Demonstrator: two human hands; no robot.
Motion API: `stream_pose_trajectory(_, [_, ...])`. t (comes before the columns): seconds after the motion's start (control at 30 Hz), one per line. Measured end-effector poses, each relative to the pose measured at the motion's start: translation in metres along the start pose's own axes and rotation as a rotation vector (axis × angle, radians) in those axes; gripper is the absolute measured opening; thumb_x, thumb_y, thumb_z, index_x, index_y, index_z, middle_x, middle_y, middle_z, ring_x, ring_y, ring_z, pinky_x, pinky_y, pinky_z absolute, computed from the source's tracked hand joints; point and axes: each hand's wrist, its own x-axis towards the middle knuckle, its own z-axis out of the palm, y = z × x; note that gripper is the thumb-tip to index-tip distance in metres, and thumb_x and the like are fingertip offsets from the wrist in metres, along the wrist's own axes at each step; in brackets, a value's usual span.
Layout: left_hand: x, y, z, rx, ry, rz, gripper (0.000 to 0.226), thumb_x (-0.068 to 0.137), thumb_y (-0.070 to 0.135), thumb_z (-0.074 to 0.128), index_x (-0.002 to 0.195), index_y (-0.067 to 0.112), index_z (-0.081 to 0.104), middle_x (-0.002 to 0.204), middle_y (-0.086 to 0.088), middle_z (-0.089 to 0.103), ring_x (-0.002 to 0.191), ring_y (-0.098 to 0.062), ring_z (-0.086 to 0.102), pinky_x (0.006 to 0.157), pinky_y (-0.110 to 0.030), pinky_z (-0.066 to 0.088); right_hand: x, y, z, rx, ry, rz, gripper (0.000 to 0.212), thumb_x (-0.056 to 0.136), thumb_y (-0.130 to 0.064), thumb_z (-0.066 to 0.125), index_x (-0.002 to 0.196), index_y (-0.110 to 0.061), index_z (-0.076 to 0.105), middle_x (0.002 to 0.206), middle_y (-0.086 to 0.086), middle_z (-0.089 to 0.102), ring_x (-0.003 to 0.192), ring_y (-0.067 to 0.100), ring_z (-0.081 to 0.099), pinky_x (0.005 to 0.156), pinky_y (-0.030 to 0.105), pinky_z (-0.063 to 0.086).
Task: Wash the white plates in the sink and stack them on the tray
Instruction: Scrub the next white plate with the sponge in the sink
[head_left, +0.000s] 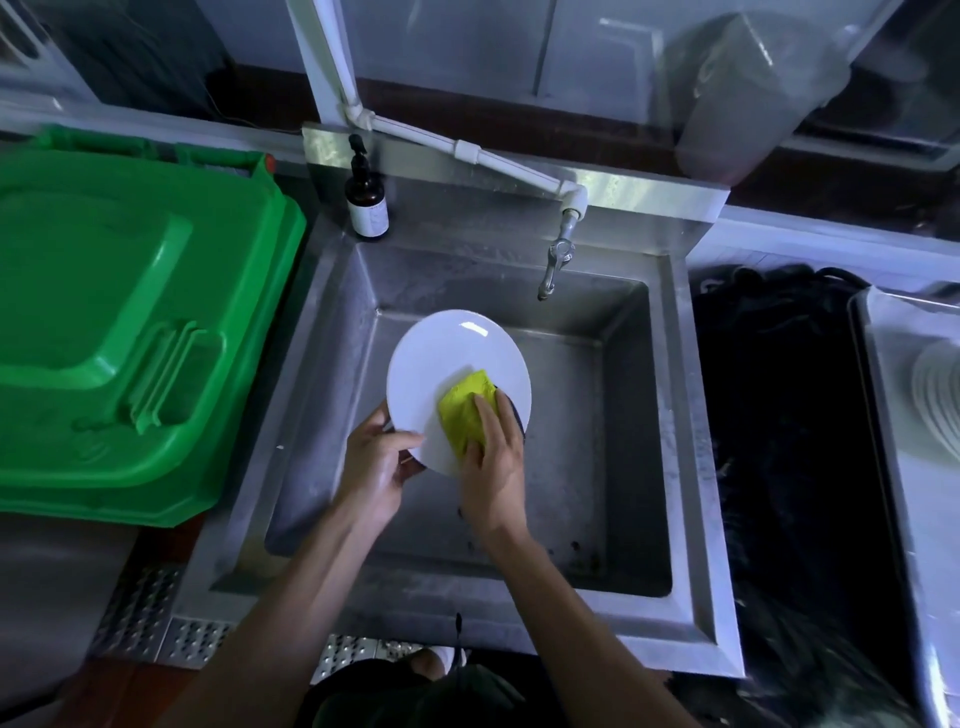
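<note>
Stainless steel sink (675, 467), deep and square, with a white plate (447, 358) held tilted over the basin. Left hand (376, 467) gripping the plate's lower-left rim, thumb on the face, fingers curled behind. Right hand (491, 462) pressing a yellow-green sponge (465, 402) flat against the plate's lower right, fingers extended over the sponge, thumb tucked at its side. Metal tap (556, 260) hanging over the back of the basin, just beyond the plate, fed by a white pipe (467, 150) slanting down from the wall. Brown pump bottle (368, 200) upright on the sink's back-left ledge. Green bin lid (130, 332) filling the left side, close against the sink. Black bag (779, 415) right of the sink; beyond that, a metal tray (883, 415) at the frame edge with blurred white plates (937, 400) on it. Dark specks scattered on the basin floor near the front wall.
</note>
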Motion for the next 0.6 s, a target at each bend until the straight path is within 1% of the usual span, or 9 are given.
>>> stream_pose_trajectory(0.07, [0.001, -0.001, -0.001, 0.009, 0.003, 0.01, 0.053, 0.069, -0.012, 0.058, 0.112, 0.016, 0.074, 0.097, -0.014, 0.072, 0.082, -0.03, 0.067, 0.069, -0.037, 0.057, -0.007, -0.009, 0.007, 0.035, -0.028, -0.024, 0.06, 0.089, 0.006, 0.046, 0.147, -0.009, 0.044, 0.161, 0.011, 0.026, 0.149, 0.022, 0.022, 0.119, 0.016, 0.013])
stream_pose_trajectory(0.1, [0.002, -0.001, -0.002, 0.013, -0.002, 0.018, 0.053, 0.07, -0.013, 0.057, 0.109, 0.017, 0.075, 0.094, -0.013, 0.072, 0.08, -0.029, 0.067, 0.066, -0.036, 0.058, -0.01, -0.013, 0.009, 0.051, -0.04, -0.036, 0.06, 0.09, 0.005, 0.046, 0.148, -0.01, 0.044, 0.162, 0.01, 0.025, 0.149, 0.021, 0.021, 0.116, 0.011, 0.011])
stream_pose_trajectory(0.13, [0.002, -0.001, -0.004, 0.013, -0.008, 0.022, 0.053, 0.072, -0.015, 0.056, 0.11, 0.017, 0.075, 0.093, -0.013, 0.072, 0.08, -0.028, 0.068, 0.065, -0.035, 0.058, -0.013, -0.016, 0.01, 0.06, -0.048, -0.048, 0.059, 0.091, 0.004, 0.046, 0.148, -0.011, 0.043, 0.162, 0.009, 0.025, 0.149, 0.02, 0.021, 0.115, 0.01, 0.011])
stream_pose_trajectory(0.2, [0.002, 0.0, -0.005, -0.002, -0.012, 0.024, 0.053, 0.072, -0.015, 0.054, 0.112, 0.014, 0.074, 0.094, -0.015, 0.071, 0.081, -0.029, 0.067, 0.064, -0.036, 0.057, -0.016, -0.019, 0.01, 0.053, -0.053, -0.07, 0.057, 0.094, 0.001, 0.048, 0.148, -0.012, 0.043, 0.162, 0.009, 0.025, 0.149, 0.021, 0.022, 0.119, 0.02, 0.018])
stream_pose_trajectory(0.27, [0.0, 0.0, -0.005, -0.027, -0.005, 0.03, 0.053, 0.065, -0.01, 0.058, 0.109, 0.015, 0.075, 0.093, -0.016, 0.071, 0.08, -0.03, 0.066, 0.065, -0.036, 0.056, -0.017, -0.017, 0.009, 0.001, -0.026, -0.096, 0.055, 0.094, 0.0, 0.05, 0.148, -0.011, 0.044, 0.161, 0.012, 0.028, 0.148, 0.025, 0.027, 0.119, 0.034, 0.026])
stream_pose_trajectory(0.33, [0.0, 0.0, -0.003, -0.05, 0.03, 0.039, 0.053, 0.064, -0.01, 0.058, 0.109, 0.014, 0.075, 0.096, -0.015, 0.072, 0.081, -0.029, 0.067, 0.065, -0.037, 0.057, -0.018, -0.013, 0.008, -0.064, 0.016, -0.088, 0.054, 0.096, -0.001, 0.05, 0.148, -0.011, 0.044, 0.16, 0.013, 0.029, 0.147, 0.029, 0.028, 0.117, 0.042, 0.029])
stream_pose_trajectory(0.4, [0.001, -0.001, -0.003, -0.074, 0.062, 0.043, 0.052, 0.072, -0.016, 0.053, 0.111, 0.012, 0.073, 0.099, -0.013, 0.073, 0.084, -0.03, 0.067, 0.07, -0.04, 0.057, -0.016, -0.007, 0.006, -0.107, 0.037, -0.014, 0.053, 0.099, -0.004, 0.045, 0.151, -0.014, 0.039, 0.163, 0.008, 0.024, 0.149, 0.027, 0.023, 0.118, 0.045, 0.026])
stream_pose_trajectory(0.47, [0.002, -0.001, -0.006, -0.07, 0.058, 0.049, 0.049, 0.073, -0.015, 0.052, 0.109, 0.012, 0.072, 0.101, -0.013, 0.073, 0.087, -0.032, 0.067, 0.074, -0.042, 0.056, -0.011, 0.001, 0.003, -0.111, 0.051, 0.051, 0.053, 0.101, -0.006, 0.041, 0.153, -0.016, 0.034, 0.164, 0.005, 0.019, 0.15, 0.026, 0.017, 0.119, 0.046, 0.022])
stream_pose_trajectory(0.6, [0.002, 0.0, -0.011, -0.013, 0.015, 0.063, 0.045, 0.071, -0.012, 0.057, 0.107, 0.011, 0.072, 0.101, -0.011, 0.074, 0.088, -0.03, 0.069, 0.074, -0.044, 0.059, 0.003, 0.01, -0.002, 0.022, 0.115, 0.143, 0.057, 0.102, -0.009, 0.044, 0.155, -0.02, 0.028, 0.164, 0.006, 0.016, 0.147, 0.029, 0.018, 0.119, 0.044, 0.021])
